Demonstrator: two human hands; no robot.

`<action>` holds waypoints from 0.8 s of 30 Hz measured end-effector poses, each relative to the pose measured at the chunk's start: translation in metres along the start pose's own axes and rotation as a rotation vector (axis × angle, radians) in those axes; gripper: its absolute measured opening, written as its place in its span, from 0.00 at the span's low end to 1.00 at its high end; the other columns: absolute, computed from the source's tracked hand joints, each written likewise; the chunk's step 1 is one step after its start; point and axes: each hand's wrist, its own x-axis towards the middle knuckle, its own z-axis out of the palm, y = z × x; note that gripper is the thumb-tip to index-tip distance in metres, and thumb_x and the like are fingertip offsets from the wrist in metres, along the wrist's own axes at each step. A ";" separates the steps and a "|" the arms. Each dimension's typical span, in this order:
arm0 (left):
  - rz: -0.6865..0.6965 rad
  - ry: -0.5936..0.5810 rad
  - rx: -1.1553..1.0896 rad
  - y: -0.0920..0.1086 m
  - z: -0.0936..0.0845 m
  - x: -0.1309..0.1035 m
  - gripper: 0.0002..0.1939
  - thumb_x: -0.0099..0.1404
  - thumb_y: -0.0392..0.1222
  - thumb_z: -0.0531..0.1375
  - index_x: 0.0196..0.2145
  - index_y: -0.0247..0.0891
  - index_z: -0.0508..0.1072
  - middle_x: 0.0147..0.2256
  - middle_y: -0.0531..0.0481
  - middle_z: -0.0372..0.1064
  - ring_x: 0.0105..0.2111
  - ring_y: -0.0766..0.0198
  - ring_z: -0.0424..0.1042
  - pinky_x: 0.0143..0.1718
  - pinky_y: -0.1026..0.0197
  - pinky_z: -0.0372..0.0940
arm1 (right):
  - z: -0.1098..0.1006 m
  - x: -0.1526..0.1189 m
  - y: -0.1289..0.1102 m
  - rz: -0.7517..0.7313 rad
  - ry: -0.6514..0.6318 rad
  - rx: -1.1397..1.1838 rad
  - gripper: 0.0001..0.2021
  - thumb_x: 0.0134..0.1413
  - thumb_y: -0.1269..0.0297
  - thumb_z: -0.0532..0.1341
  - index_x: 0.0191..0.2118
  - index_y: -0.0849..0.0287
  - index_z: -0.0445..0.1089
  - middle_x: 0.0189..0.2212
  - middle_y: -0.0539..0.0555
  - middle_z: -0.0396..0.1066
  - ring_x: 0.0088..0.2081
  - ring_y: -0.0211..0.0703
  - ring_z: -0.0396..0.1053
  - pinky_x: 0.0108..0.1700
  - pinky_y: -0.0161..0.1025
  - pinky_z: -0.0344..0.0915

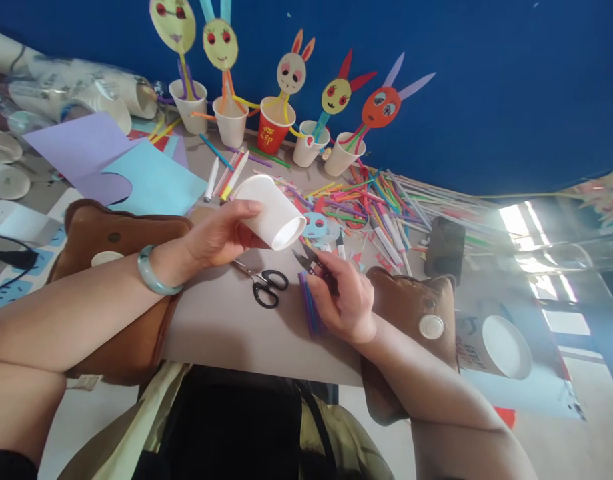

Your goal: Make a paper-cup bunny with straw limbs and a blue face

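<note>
My left hand [223,233] is closed around a plain white paper cup [269,207]. The cup lies tilted on its side in the air, its base turned toward my right hand. My right hand [341,290] grips a small tool with a dark pointed tip [306,257]; its exact kind is mostly hidden by my fingers. That tip is close to the cup's base, apparently apart from it. Under my right hand lie several blue and purple pipe cleaners [310,307]. Black-handled scissors [270,287] rest on the table between my hands.
Paper cups holding rabbit-faced figures, including a red cup [276,127], line the blue wall. Pipe cleaners and markers [381,200] are heaped at centre right. Coloured paper [151,177] lies left. Brown cushions [121,293] sit under my forearms; a larger cup [506,347] stands right.
</note>
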 end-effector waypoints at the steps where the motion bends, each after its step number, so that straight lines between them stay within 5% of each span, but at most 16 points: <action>1: -0.002 0.014 0.005 0.000 0.000 0.000 0.27 0.56 0.50 0.63 0.52 0.38 0.70 0.44 0.46 0.76 0.49 0.47 0.76 0.38 0.53 0.77 | -0.001 0.001 0.000 -0.008 -0.009 -0.023 0.17 0.66 0.63 0.60 0.58 0.55 0.66 0.34 0.54 0.77 0.29 0.40 0.74 0.31 0.35 0.71; 6: -0.046 0.037 0.002 -0.002 -0.003 0.002 0.27 0.52 0.53 0.64 0.46 0.37 0.72 0.39 0.43 0.75 0.44 0.47 0.76 0.33 0.55 0.75 | -0.003 0.006 -0.001 -0.071 -0.011 -0.062 0.15 0.66 0.67 0.59 0.57 0.57 0.66 0.36 0.55 0.78 0.29 0.38 0.74 0.30 0.33 0.69; 16: -0.072 -0.055 -0.002 -0.006 -0.001 0.002 0.28 0.56 0.51 0.62 0.51 0.35 0.72 0.39 0.45 0.75 0.44 0.50 0.76 0.44 0.51 0.73 | -0.004 0.007 -0.005 -0.136 -0.029 -0.135 0.15 0.68 0.68 0.57 0.57 0.59 0.66 0.34 0.54 0.78 0.28 0.38 0.73 0.28 0.33 0.66; 24: -0.100 -0.082 0.044 -0.005 0.002 0.001 0.29 0.55 0.54 0.62 0.52 0.38 0.73 0.36 0.44 0.76 0.45 0.46 0.75 0.42 0.50 0.73 | -0.003 0.007 -0.005 -0.131 -0.042 -0.112 0.17 0.67 0.70 0.57 0.59 0.60 0.65 0.35 0.54 0.78 0.30 0.38 0.74 0.28 0.33 0.64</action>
